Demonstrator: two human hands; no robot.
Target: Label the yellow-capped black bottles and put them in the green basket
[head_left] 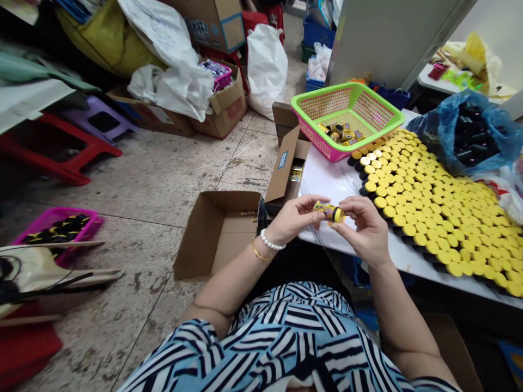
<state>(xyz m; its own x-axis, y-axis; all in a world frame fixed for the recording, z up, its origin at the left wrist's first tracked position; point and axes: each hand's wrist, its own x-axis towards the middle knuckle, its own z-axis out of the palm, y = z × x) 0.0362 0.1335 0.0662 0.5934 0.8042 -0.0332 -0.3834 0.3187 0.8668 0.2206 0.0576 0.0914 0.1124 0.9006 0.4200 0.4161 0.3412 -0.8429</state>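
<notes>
A small yellow patterned cylinder (329, 212) with a black band and a yellow end lies sideways between my two hands, over the near edge of the white table (327, 179). My left hand (300, 218), wearing a pearl bracelet, pinches its left end. The fingers of my right hand (363, 226) close around its yellow end. Just to the right, yellow-topped black pieces (441, 218) stand packed in rows on the table. Behind my hands, a green and pink basket (314, 142) holds several similar cylinders.
An open cardboard box (208, 234) with a few small pieces sits at lower left of the table; another box (284, 169) is beside the table edge. A blue bag (437, 130) of black pieces is at the right. A magenta basket (92, 228) and red stool (61, 147) are at the left.
</notes>
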